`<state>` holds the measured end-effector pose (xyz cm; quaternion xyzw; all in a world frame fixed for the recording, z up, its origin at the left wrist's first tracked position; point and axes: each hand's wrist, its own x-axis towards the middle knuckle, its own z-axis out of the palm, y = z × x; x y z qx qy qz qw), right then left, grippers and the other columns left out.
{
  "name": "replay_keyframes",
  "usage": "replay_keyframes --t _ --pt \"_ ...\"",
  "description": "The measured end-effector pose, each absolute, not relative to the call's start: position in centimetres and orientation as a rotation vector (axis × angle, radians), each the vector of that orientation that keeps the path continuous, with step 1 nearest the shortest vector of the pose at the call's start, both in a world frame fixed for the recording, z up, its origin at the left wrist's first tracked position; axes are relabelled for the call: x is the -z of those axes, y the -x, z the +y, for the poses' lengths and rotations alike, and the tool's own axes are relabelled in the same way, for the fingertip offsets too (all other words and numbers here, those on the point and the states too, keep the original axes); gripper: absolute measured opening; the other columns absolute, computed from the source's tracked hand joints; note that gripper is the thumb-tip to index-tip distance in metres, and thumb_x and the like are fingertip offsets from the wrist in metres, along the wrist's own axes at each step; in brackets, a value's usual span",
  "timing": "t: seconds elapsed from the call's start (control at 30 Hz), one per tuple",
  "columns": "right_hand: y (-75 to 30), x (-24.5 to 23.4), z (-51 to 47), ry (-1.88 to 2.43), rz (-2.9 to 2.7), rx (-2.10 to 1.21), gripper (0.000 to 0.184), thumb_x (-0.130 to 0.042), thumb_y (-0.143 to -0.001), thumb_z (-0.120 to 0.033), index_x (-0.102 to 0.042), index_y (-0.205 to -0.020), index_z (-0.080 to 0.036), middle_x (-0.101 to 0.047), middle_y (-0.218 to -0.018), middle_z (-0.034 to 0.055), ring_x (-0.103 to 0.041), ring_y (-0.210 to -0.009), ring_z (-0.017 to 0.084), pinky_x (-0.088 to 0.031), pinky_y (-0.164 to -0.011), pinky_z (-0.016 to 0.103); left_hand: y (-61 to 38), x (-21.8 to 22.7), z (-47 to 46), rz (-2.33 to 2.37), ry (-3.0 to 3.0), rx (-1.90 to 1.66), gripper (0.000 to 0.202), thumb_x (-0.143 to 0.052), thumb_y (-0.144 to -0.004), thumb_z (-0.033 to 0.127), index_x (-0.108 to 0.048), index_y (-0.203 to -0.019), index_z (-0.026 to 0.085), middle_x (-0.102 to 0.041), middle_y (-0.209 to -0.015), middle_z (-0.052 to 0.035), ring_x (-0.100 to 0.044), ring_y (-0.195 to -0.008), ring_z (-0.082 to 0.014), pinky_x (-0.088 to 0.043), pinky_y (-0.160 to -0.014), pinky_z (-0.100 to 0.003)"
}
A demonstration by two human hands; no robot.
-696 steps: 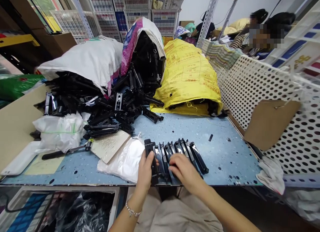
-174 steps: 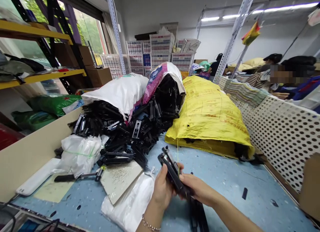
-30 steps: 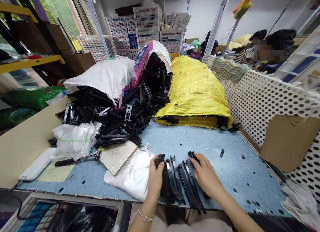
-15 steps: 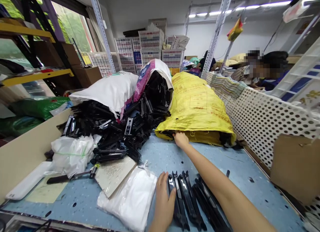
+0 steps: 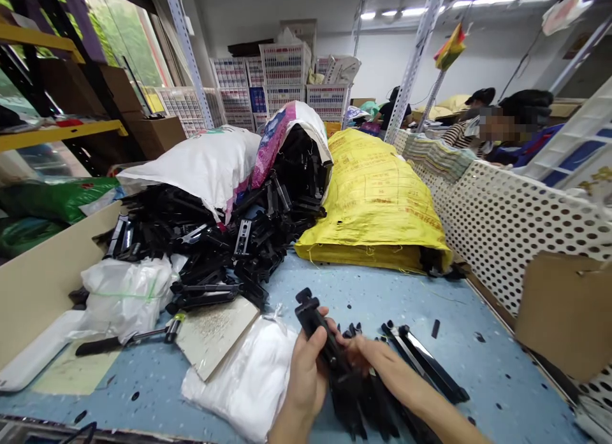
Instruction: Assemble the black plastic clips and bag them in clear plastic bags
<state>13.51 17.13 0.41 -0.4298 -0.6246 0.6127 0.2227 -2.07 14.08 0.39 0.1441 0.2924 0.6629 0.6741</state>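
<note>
My left hand [image 5: 308, 367] is closed around a long black plastic part [image 5: 313, 313], thumb on top. The part is tilted, and its knobbed end points away from me. My right hand [image 5: 366, 355] is at the part's right side with its fingers bent against it; its fingertips are partly hidden. Under and beside my hands, more long black parts [image 5: 430, 364] lie on the blue tabletop [image 5: 478, 329], some with shiny metal strips. Just left of my left hand is a clear bag of white sheets [image 5: 261, 367].
A heap of black parts [image 5: 201, 253] spills from white sacks [image 5: 201, 164] at back left. A yellow sack [image 5: 382, 195] lies at back centre. A hammer [image 5: 129, 339] rests beside a tile [image 5: 217, 336]. A perforated white panel [image 5: 521, 208] borders the right; people sit beyond it.
My right hand has come back from the yellow sack's mouth to my left hand. My left hand, earlier resting beside the row, now holds a black part above the table.
</note>
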Motion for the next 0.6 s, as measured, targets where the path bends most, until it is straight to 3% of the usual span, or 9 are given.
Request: replay_keyframes --t 0.07,0.17,0.27,0.37,0.43,0.5,0.6 --pt "-13.9 -1.8 17.3 1.128 -1.938 -1.188 0.045 -0.030 -0.097 -0.052 -0.061 -0.094 -0.019 -0.063 -0.089 0.0070 -0.058 -0.083 0.020 -0.047 -0.075 0.035 1.9 -1.2 13.1 0.706 -0.390 -1.447 0.038 -0.073 -0.077 0.032 -0.060 -0.109 0.017 -0.062 -0.081 -0.0010 -0.062 -0.065 -0.0125 -0.051 -0.066 -0.025" --pt "-14.0 -3.6 19.0 0.822 -2.222 -0.436 0.038 -0.041 -0.095 -0.049 -0.053 -0.119 -0.021 -0.060 -0.109 0.0104 -0.054 -0.099 0.024 -0.044 -0.088 0.041 1.8 -2.0 11.5 0.728 -0.423 -1.317 0.034 -0.072 -0.076 0.037 -0.061 -0.098 0.013 -0.059 -0.071 -0.0001 -0.057 -0.053 -0.0103 -0.048 -0.052 -0.022" --pt "-13.0 -4.2 20.6 0.378 -2.328 -0.008 0.032 -0.049 -0.095 -0.037 -0.049 -0.123 -0.023 -0.061 -0.103 0.0083 -0.054 -0.094 0.022 -0.045 -0.085 0.041 1.7 -3.0 10.4 0.661 -0.318 -1.170 0.038 -0.071 -0.074 0.045 -0.060 -0.090 0.011 -0.057 -0.067 -0.0003 -0.050 -0.045 -0.0078 -0.043 -0.041 -0.019" --pt "-11.1 -4.1 21.3 0.236 -2.259 -0.075 0.020 -0.048 -0.095 -0.024 -0.051 -0.115 -0.022 -0.059 -0.087 0.0047 -0.053 -0.080 0.019 -0.047 -0.073 0.035 1.6 -3.7 9.8 0.634 -0.231 -1.114 0.042 -0.071 -0.073 0.048 -0.060 -0.091 0.012 -0.055 -0.065 0.0008 -0.045 -0.043 -0.0057 -0.039 -0.037 -0.017" --pt "-9.9 -3.9 20.9 0.335 -2.210 -0.258 0.016 -0.045 -0.097 -0.025 -0.051 -0.111 -0.022 -0.057 -0.083 0.0036 -0.053 -0.076 0.018 -0.047 -0.069 0.033 1.6 -3.7 9.9 0.723 -0.234 -1.219 0.039 -0.072 -0.073 0.047 -0.059 -0.086 0.013 -0.056 -0.066 0.0013 -0.047 -0.043 -0.0059 -0.040 -0.039 -0.018" --pt "-9.1 -3.7 19.9 0.532 -2.155 -0.398 0.016 -0.041 -0.098 -0.028 -0.050 -0.110 -0.022 -0.057 -0.087 0.0053 -0.054 -0.081 0.019 -0.048 -0.072 0.034 2.0 -3.4 10.2 0.840 -0.254 -1.354 0.037 -0.073 -0.072 0.046 -0.058 -0.084 0.013 -0.057 -0.067 0.0012 -0.050 -0.046 -0.0068 -0.042 -0.042 -0.018" --pt "-9.3 -3.2 17.1 0.680 -2.179 -0.495 0.025 -0.039 -0.098 -0.038 -0.049 -0.113 -0.021 -0.057 -0.101 0.0097 -0.053 -0.095 0.022 -0.046 -0.081 0.040 3.1 -2.8 10.7 0.909 -0.253 -1.468 0.043 -0.072 -0.073 0.046 -0.060 -0.098 0.013 -0.059 -0.070 0.0013 -0.054 -0.050 -0.0081 -0.044 -0.048 -0.019"
